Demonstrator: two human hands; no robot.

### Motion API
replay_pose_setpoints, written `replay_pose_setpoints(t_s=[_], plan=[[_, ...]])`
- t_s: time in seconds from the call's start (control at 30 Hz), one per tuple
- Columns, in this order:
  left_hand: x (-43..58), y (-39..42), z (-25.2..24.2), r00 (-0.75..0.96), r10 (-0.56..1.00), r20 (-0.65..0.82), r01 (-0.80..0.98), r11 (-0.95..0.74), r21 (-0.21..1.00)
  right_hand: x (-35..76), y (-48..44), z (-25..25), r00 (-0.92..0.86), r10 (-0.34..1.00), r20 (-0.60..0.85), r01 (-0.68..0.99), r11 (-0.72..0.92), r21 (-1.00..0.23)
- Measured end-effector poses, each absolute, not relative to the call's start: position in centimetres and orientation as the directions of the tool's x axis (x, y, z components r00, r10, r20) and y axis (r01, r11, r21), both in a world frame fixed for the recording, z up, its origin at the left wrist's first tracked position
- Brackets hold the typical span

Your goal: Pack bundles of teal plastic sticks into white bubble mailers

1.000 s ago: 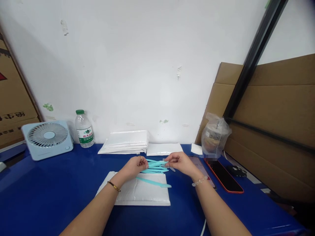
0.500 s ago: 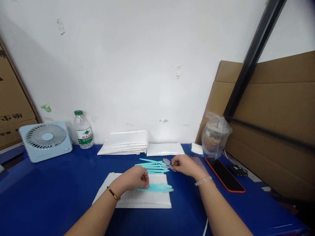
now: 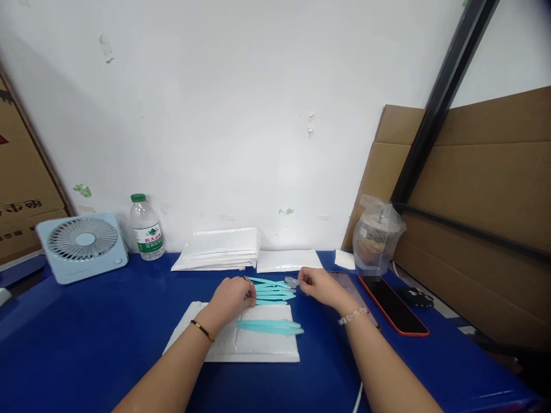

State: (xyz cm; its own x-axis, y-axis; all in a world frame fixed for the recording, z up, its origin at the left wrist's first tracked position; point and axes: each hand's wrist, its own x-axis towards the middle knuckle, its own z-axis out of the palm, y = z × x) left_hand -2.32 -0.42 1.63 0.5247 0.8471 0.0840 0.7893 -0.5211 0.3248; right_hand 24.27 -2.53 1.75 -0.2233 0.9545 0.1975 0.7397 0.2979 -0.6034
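Note:
My left hand [image 3: 236, 297] is bent over the left ends of a row of slim teal sticks [image 3: 272, 290], its fingertips pinched on one of them. Two more teal sticks [image 3: 270, 327] lie side by side across a white padded envelope [image 3: 253, 351], below the hand. At the right ends of the row rest small clear plastic pieces [image 3: 291, 281]. My right hand [image 3: 317, 284] is closed in a pinch right beside them, at a small clear piece largely hidden by the fingers.
White padded envelopes [image 3: 219, 249] are stacked by the wall, with another envelope [image 3: 289, 261] beside them. A fan [image 3: 84, 246] and a water bottle [image 3: 147, 229] stand left. On the right are a phone [image 3: 391, 307], another phone [image 3: 350, 287] and a bagged drink cup [image 3: 376, 238].
My left hand has let go of the teal sticks on the envelope and moved up to the row behind. The clear piece below my right fingertips no longer shows on the table.

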Motion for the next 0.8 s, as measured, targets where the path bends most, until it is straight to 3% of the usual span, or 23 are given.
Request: replay_pose_setpoints(t_s=[0.1, 0.3, 0.8], plan=[[-2.4, -0.5, 1.6, 0.526, 0.844, 0.104, 0.778, -0.527, 0.343, 24.3, -2.4, 1.9, -0.219, 0.958, 0.185, 0.620, 0.283, -0.732], [-3.1, -0.2, 1.6, 0.472, 0.875, 0.107, 0.710, -0.449, 0.542, 24.7, -1.9, 1.9, -0.212, 0.959, 0.188, 0.419, 0.263, -0.869], [-2.9, 0.0, 1.5, 0.479, 0.871, 0.107, 0.683, -0.447, 0.578, 23.0, -2.2, 1.7, -0.285, 0.952, 0.109, 0.307, 0.198, -0.931]])
